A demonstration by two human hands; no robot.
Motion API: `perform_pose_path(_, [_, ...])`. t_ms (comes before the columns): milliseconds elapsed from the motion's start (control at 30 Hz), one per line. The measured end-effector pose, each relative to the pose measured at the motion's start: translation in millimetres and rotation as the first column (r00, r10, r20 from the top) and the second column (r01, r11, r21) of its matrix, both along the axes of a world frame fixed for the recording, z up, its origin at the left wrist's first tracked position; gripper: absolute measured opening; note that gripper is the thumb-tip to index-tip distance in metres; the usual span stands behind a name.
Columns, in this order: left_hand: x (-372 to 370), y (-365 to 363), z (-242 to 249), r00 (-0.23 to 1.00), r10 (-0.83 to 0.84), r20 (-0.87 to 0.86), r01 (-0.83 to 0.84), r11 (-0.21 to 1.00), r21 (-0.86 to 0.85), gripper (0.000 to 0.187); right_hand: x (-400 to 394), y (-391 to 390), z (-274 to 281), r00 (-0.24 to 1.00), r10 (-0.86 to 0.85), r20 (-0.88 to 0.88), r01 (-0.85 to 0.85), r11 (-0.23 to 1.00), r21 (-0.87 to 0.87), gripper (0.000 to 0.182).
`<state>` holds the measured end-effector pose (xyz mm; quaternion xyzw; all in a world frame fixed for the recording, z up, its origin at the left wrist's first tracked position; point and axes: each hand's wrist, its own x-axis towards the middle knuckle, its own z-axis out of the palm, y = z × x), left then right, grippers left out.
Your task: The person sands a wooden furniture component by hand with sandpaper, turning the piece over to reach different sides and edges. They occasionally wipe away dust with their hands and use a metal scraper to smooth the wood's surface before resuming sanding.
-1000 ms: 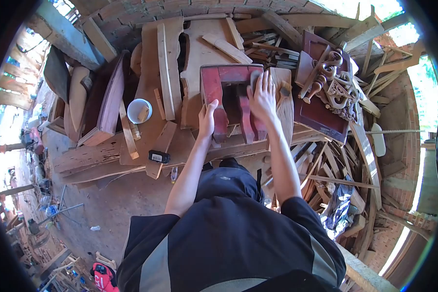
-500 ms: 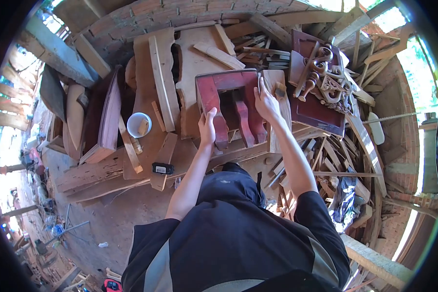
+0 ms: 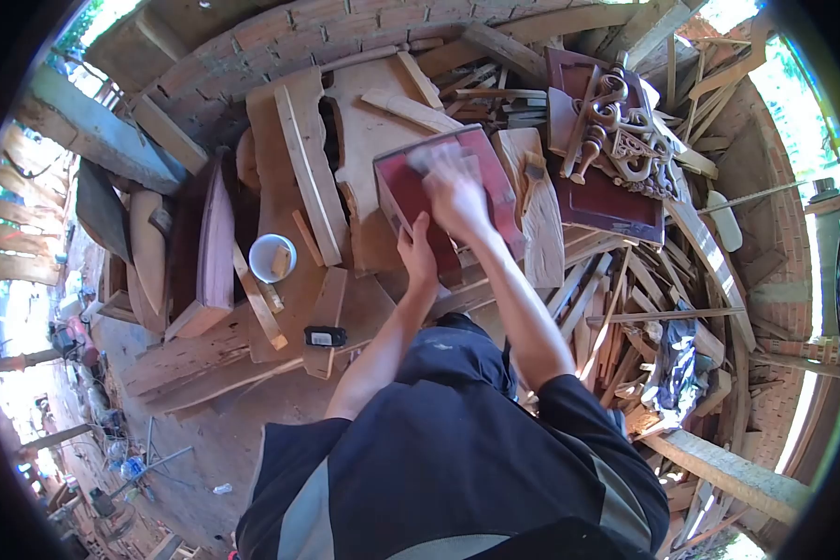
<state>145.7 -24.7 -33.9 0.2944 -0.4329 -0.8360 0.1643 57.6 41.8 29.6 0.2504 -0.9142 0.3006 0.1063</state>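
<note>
A dark red wooden piece point(image 3: 398, 190), shaped like a small stool, is tilted on the boards in front of me with a broad flat face showing. My left hand point(image 3: 418, 254) grips its near edge, thumb against the wood. Over the flat face, my right hand point(image 3: 455, 194) is smeared by motion. A pale greyish blur lies at its fingers; I cannot make out whether that is something held. Right beside the red piece stands a light wooden board point(image 3: 535, 219) with a small block on it.
A white cup point(image 3: 273, 259) with a wood piece inside sits to the left, near a black labelled object point(image 3: 326, 336) on a wooden block. Carved wooden ornaments point(image 3: 616, 131) rest on a dark red panel point(image 3: 611, 213) at right. Wood scraps point(image 3: 625, 308) are piled below it.
The red piece has turned, so its flat face shows instead of the opening between its legs. My right hand has moved left from its side onto that face. My left hand still holds it.
</note>
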Motion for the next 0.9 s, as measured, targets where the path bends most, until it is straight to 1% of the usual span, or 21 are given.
perform_pose_path(33, [-0.8, 2.5, 5.4, 0.994, 0.104, -0.027, -0.105, 0.993, -0.058, 0.04, 8.4, -6.7, 0.4, 0.959, 0.284, 0.011, -0.284, 0.959, 0.016, 0.047])
perform_pose_path(67, [1.0, 4.4, 9.2, 0.992, 0.108, -0.068, -0.104, 0.993, 0.047, 0.043, 6.8, -7.1, 2.9, 0.939, 0.336, 0.069, -0.337, 0.942, -0.003, 0.047])
perform_pose_path(100, [2.9, 2.2, 12.7, 0.992, 0.103, -0.067, -0.1, 0.994, 0.051, 0.043, -9.1, 0.3, 9.0, 0.947, 0.306, 0.095, -0.306, 0.952, -0.014, 0.045])
perform_pose_path(167, [6.3, -6.8, 16.0, 0.98, -0.184, 0.07, 0.169, 0.969, 0.178, 0.048, -33.6, 9.9, 11.0, 0.977, -0.138, 0.163, 0.143, 0.989, -0.024, 0.041])
perform_pose_path(200, [1.7, -4.4, -3.5, 0.988, -0.124, 0.095, 0.116, 0.989, 0.093, 0.05, -31.9, -3.5, 2.6, 0.982, -0.183, 0.05, 0.185, 0.983, -0.023, 0.038])
perform_pose_path(233, [0.4, -2.8, -4.9, 0.989, -0.119, 0.09, 0.111, 0.99, 0.088, 0.05, -18.6, -20.6, 6.3, 0.985, -0.154, -0.076, 0.162, 0.979, 0.126, 0.036])
perform_pose_path(300, [8.1, 5.3, -8.9, 0.995, 0.038, -0.095, -0.047, 0.995, -0.091, 0.047, 17.7, -36.1, 15.8, 0.933, 0.359, -0.036, -0.359, 0.933, -0.011, 0.032])
perform_pose_path(333, [2.4, 6.5, -11.3, 0.985, 0.099, -0.143, -0.134, 0.956, -0.261, 0.046, 25.0, -37.7, 9.0, 0.886, 0.452, -0.104, -0.456, 0.89, -0.019, 0.031])
perform_pose_path(367, [-1.1, 5.8, -14.6, 0.985, 0.099, -0.145, -0.134, 0.956, -0.259, 0.046, 16.3, -33.1, 11.4, 0.886, 0.452, -0.105, -0.456, 0.89, -0.017, 0.031])
perform_pose_path(433, [3.7, 0.4, -14.6, 1.0, 0.003, 0.003, -0.003, 0.997, -0.071, 0.042, -11.8, -10.8, 9.8, 0.986, 0.134, -0.098, -0.121, 0.985, 0.123, 0.03])
perform_pose_path(467, [3.1, -2.3, -13.7, 0.997, -0.05, 0.062, 0.048, 0.998, 0.03, 0.041, -27.4, -1.1, 10.3, 0.974, -0.05, 0.223, 0.067, 0.996, -0.066, 0.03])
perform_pose_path(500, [4.4, -2.6, -14.9, 0.997, -0.044, 0.064, 0.042, 0.999, 0.03, 0.041, -25.0, -0.9, 10.0, 0.973, -0.045, 0.225, 0.061, 0.996, -0.066, 0.03])
perform_pose_path(600, [3.4, -1.7, -11.1, 0.997, -0.05, 0.055, 0.049, 0.999, 0.017, 0.038, -14.7, 3.1, 10.0, 0.972, 0.224, -0.077, -0.219, 0.973, 0.071, 0.033])
perform_pose_path(633, [3.3, -2.0, -1.7, 0.996, -0.061, 0.063, 0.057, 0.997, 0.058, 0.038, -14.8, 9.2, 10.1, 0.945, 0.325, -0.044, -0.324, 0.946, 0.029, 0.034])
perform_pose_path(700, [8.5, -1.9, 12.8, 0.994, -0.073, 0.081, 0.065, 0.993, 0.103, 0.038, -35.2, 22.2, 14.1, 0.999, 0.024, 0.027, -0.026, 0.994, 0.102, 0.036])
perform_pose_path(733, [7.8, -2.0, 16.4, 0.991, -0.117, 0.062, 0.107, 0.985, 0.133, 0.038, -44.1, 13.5, 8.3, 0.991, -0.131, 0.013, 0.132, 0.99, -0.057, 0.036])
perform_pose_path(767, [6.7, -2.8, 20.3, 0.987, -0.155, 0.04, 0.147, 0.976, 0.16, 0.039, -42.4, -4.5, -3.1, 0.972, -0.196, -0.129, 0.214, 0.966, 0.147, 0.036])
perform_pose_path(800, [6.6, -0.3, 17.2, 0.988, -0.152, 0.041, 0.144, 0.977, 0.158, 0.039, -30.5, -19.7, -4.4, 0.996, 0.021, -0.083, -0.012, 0.994, 0.106, 0.036])
perform_pose_path(833, [7.2, 5.2, 10.7, 0.999, -0.016, -0.03, 0.018, 0.997, 0.07, 0.039, -10.7, -30.5, -4.5, 0.972, 0.232, -0.047, -0.23, 0.972, 0.055, 0.039])
perform_pose_path(867, [5.1, 8.0, 8.6, 0.987, 0.113, -0.117, -0.114, 0.993, -0.006, 0.039, 6.1, -37.9, 14.2, 0.919, 0.382, 0.096, -0.376, 0.923, -0.081, 0.038])
perform_pose_path(900, [3.4, 5.2, 11.3, 0.986, 0.113, -0.122, -0.114, 0.993, -0.005, 0.039, 4.4, -33.1, 26.3, 0.829, 0.536, 0.157, -0.52, 0.844, -0.131, 0.037])
